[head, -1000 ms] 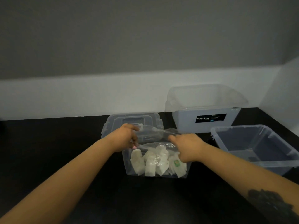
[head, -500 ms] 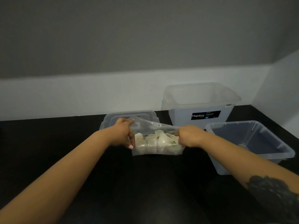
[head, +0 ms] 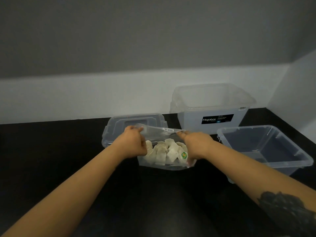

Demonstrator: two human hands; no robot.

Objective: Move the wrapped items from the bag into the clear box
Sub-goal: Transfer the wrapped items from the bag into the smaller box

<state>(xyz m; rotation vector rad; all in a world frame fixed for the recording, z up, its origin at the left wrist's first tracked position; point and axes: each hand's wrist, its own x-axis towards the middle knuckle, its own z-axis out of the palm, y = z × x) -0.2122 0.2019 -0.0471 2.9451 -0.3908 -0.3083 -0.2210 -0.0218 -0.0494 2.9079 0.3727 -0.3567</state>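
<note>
Both hands (head: 165, 144) grip the bag (head: 164, 151) — over a black table (head: 51, 151), grey-and-white wall (head: 102, 65) behind.

Plain indoor workspace: black countertop (head: 51, 151); bare grey-and-white wall (head: 119, 65); plastic storage bins (head: 212, 106)

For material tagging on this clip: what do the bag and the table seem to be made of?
Bag: thin, clear, glossy plastic film by the look; it creases, and the wrapped items show through. Table: black, smooth, faintly reflective top, possibly laminate or stone; cannot tell which.
</note>
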